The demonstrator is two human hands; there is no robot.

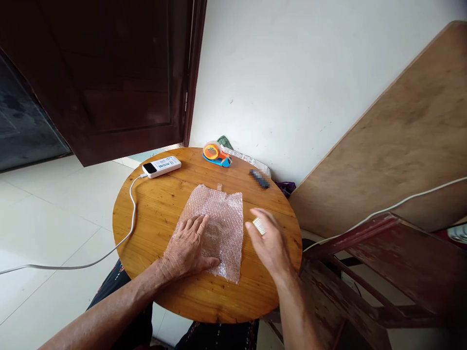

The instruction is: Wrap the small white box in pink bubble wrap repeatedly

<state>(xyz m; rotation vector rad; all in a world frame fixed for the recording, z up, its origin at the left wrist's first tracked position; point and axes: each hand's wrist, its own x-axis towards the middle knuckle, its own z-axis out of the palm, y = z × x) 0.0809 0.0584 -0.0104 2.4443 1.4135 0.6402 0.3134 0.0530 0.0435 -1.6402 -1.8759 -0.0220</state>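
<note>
Two hands: both of the person's own are over the table; no other person shows.
Left hand: fingers released and spread flat, palm down, pressing on the near-left part of the bubble wrap.
Right hand: hovers just beside the wrap's right edge, apart from it, with the fingers loosely curved.
Small pale piece: one, rectangular, sitting at the right hand's fingers. I cannot tell whether it is pinched there or worn on a finger.
Key relation: the wrap lies to the left of the right fingers and directly under the left ones. Its long axis runs away from the person, near rim to table middle, leaning slightly right. The left hand is the nearer, already touching.
Bubble wrap count: one sheet, flat in the middle of the table.
Tape scrap: one short strip at the wrap's far edge.
Table: one, round, of pale wood.
Tape dispenser: one, orange and blue, at the far rim, well apart from both hands.
White device: one, at the far left, with one white cable running off the left rim.
Dark small object: one, far right of the wrap, too blurred to name.
Surroundings: a dark door, a leaning wooden board and a red wooden frame.
</note>
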